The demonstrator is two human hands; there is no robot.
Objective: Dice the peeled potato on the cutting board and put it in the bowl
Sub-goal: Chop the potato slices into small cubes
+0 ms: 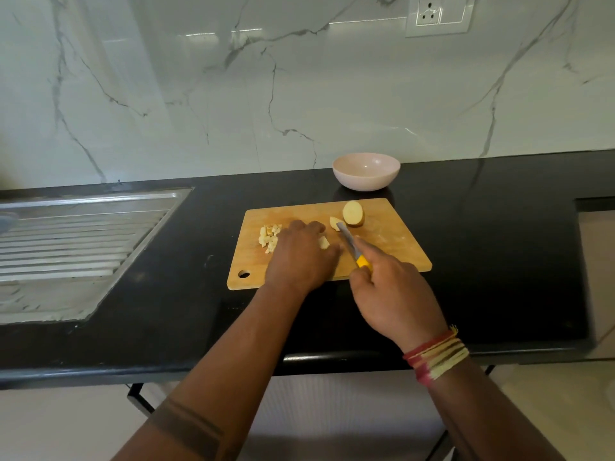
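Note:
A wooden cutting board (392,242) lies on the black counter. On its far right stands a potato half (353,213), with a smaller wedge (334,223) just left of it. A heap of diced pieces (269,237) lies on the board's left part. My left hand (301,252) lies palm down over more potato pieces (323,242) that peek out by its fingers. My right hand (391,291) grips the yellow handle of a knife (349,242), whose blade points toward the wedge. The pale pink bowl (366,170), with nothing in it, stands behind the board.
A steel sink drainboard (76,241) is set into the black counter (499,261) at the left. The marble wall carries a socket plate (437,15) at the upper right. The counter's front edge runs below my forearms.

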